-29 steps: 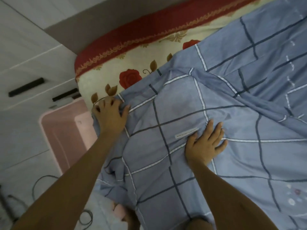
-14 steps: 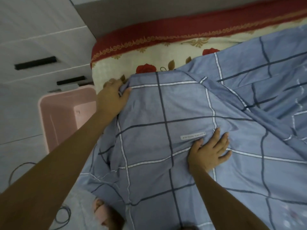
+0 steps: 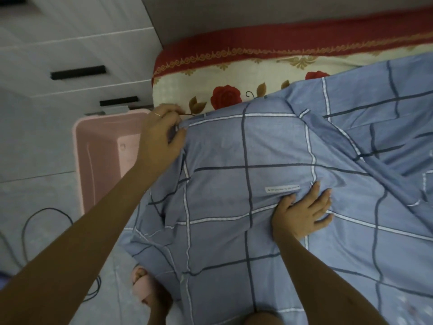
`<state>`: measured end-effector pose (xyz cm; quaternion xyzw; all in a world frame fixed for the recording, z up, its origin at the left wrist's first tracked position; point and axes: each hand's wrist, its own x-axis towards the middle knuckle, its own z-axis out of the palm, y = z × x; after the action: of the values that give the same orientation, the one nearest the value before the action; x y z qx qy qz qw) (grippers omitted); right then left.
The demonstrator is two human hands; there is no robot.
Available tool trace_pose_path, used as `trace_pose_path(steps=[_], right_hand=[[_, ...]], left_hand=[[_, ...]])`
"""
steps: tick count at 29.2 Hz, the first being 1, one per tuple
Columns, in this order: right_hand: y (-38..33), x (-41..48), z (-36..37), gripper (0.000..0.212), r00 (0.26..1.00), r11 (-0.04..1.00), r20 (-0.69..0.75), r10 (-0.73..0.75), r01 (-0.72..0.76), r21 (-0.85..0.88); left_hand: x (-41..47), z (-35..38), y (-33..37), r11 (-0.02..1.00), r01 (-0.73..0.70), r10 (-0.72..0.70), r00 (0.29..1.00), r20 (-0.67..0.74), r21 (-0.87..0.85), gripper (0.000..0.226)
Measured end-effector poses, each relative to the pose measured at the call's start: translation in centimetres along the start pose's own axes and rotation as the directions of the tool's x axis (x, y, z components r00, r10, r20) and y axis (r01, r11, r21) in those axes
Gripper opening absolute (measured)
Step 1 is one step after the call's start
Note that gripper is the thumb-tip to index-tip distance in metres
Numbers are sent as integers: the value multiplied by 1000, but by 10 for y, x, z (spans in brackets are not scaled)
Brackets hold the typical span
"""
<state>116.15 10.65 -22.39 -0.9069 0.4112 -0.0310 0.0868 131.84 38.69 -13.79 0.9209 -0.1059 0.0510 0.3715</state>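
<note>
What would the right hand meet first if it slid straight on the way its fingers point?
Probably the raised fold of the blue checked sheet, just beyond the fingertips of the right hand; depth is unclear.

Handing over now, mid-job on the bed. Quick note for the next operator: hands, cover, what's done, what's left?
Left hand grips a corner of the blue checked cover, at the left end of the rose-print sheet.
Right hand presses flat on the cover, beside its white label.
Done: cover lies over much of that sheet.
Left: likely draw the corner further up and smooth the creases.
</note>
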Motion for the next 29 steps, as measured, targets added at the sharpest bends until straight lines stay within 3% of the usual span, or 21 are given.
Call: trace_pose_path(steps=[2,4,7,8,10,14,17,22,25,29], right_hand=[[0,0,0,62,1000,1000,-11,-1,1,5],[0,1,-1,62,1000,1000,-8,-1,2,15],[0,-1,-1,61,1000,1000,-2,-5,5,27],[0,-1,-1,61,1000,1000,-2,-4,4,26],[0,-2,-1,61,1000,1000,-11,-9,9,16],[0,-2,-1,61,1000,1000,1,-5,5,22],[1,-1,0,61,1000,1000,6,2,-2,30],[1,-2,-1,61,1000,1000,15,3,-4,31],[1,-2,-1,61,1000,999,29,6,-7,36],[1,-1,-1,62,1000,999,27,5,-6,45]], left_hand=[[-15,-11,29,994,-18,25,998,65,-106,23],[-31,-17,51,972,116,-72,976,208,-206,27],[-44,-18,58,823,449,-216,814,539,-348,35],[-43,-16,53,758,539,-263,768,584,-367,34],[-35,-10,32,715,591,-395,782,482,-373,29],[-9,5,-18,882,441,-417,894,163,-163,10],[2,11,-34,894,442,-425,888,173,-74,16],[6,4,-26,845,535,-508,786,352,23,9],[7,-3,-27,850,526,-514,837,189,-20,13],[6,1,-37,818,569,-565,822,66,-81,22]])
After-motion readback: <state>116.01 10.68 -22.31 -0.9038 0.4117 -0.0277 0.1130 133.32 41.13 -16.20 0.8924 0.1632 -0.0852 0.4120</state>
